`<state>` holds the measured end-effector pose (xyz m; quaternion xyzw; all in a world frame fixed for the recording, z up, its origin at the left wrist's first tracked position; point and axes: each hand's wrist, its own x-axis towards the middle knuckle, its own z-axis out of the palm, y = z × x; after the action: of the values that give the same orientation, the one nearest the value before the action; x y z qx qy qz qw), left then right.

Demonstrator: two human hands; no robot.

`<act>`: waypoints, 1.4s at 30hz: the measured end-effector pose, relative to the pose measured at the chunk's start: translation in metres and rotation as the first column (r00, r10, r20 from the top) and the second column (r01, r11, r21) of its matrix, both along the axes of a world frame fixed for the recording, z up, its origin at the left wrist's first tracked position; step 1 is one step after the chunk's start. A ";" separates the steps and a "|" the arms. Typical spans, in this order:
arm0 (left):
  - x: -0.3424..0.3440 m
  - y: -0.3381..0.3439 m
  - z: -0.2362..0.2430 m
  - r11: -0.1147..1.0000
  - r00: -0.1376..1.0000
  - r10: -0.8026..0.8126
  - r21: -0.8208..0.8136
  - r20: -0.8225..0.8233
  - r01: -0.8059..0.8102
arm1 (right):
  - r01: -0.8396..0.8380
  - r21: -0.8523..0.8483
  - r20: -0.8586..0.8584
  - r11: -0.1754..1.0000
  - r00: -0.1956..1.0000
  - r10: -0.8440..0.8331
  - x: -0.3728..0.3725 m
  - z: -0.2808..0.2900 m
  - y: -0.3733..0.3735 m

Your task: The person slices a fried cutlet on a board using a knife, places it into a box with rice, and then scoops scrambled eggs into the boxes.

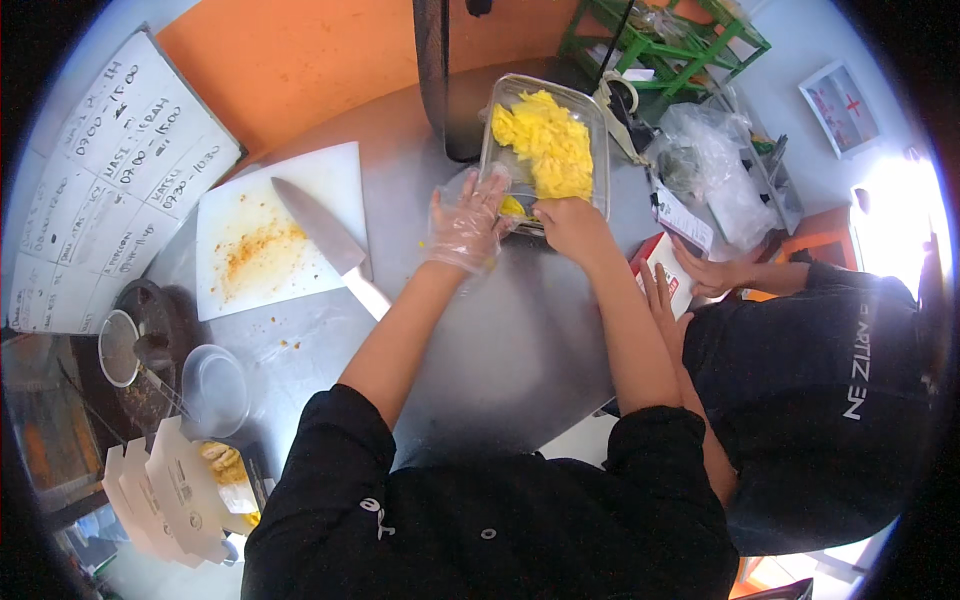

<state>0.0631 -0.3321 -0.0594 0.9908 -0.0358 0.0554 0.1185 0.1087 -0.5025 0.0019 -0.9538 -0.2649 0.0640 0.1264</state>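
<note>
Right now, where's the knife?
In the head view, the knife lies left of the left hand, its blade on the white cutting board, its handle past the board's right edge.

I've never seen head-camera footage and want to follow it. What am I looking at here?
There is no machine: this single picture comes from a fisheye camera on a person's head, looking down, so straight edges bend near the rim. The left hand, in a clear plastic glove, is at the near left corner of a clear container of yellow food. The right hand is at the near edge; I cannot tell what it grips, if anything. On the grey table is a white board with a knife lying partly on it. At right, a co-worker stands close by.
</note>
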 end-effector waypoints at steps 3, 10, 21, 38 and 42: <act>0.003 -0.014 0.000 0.999 1.000 -0.007 -0.043 0.012 0.007 | 0.000 0.338 -0.048 0.941 0.999 0.018 0.026 -0.031 -0.022; 0.009 -0.013 -0.005 0.983 0.999 0.032 -0.181 -0.008 -0.033 | 0.606 0.496 -0.774 0.622 0.633 0.001 0.045 -0.045 -0.028; -0.001 -0.029 -0.021 0.983 0.951 0.179 0.002 0.250 -0.186 | 0.336 0.434 -0.377 0.836 0.911 -0.171 0.033 -0.053 -0.008; 0.009 -0.012 0.011 0.995 0.978 0.101 -0.044 0.182 -0.095 | 0.467 0.549 -0.442 0.693 0.866 -0.234 0.036 -0.058 -0.021; -0.008 -0.021 0.006 0.999 0.990 0.026 0.016 0.138 -0.029 | 0.434 0.452 -0.319 0.779 0.895 -0.313 0.038 -0.062 -0.027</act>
<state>0.0554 -0.3528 -0.0538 0.9860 -0.0306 0.1253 0.1061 0.1471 -0.5290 -0.0605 -0.9051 -0.0605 0.0730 0.4145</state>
